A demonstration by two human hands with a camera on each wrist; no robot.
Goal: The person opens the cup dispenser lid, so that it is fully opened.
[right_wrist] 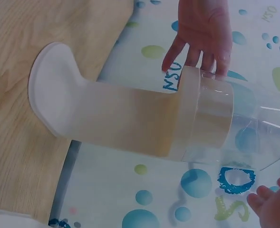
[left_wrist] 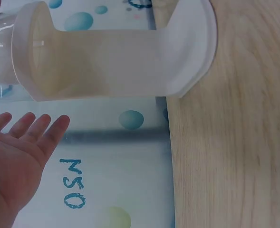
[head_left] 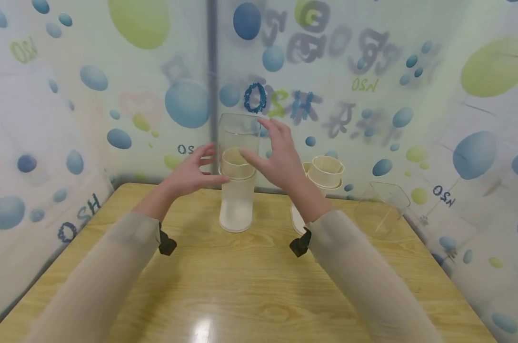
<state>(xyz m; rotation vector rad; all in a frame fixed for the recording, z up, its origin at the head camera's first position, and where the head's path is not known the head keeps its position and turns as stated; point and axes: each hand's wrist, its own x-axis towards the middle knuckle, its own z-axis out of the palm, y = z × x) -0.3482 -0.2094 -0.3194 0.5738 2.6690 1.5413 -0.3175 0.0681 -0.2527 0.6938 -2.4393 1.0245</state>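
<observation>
In head view, with left hand [head_left: 190, 172] and right hand [head_left: 281, 155] spread loosely about tall clear plastic container [head_left: 240, 126] atop upright ring-topped cream plastic stand [head_left: 236, 207]; in left wrist view, open-palmed beside stand; in right wrist view, around stand's upper end, gripping nothing

In view are two hands [head_left: 190, 175] [head_left: 281, 155], two sleeves [head_left: 100, 267] [head_left: 370, 276], two wrist devices [head_left: 167, 244] [head_left: 300, 244], two stands [head_left: 236, 205] [head_left: 326, 176], two clear containers [head_left: 242, 125] [head_left: 381, 214] and just one tabletop [head_left: 224, 295].
</observation>
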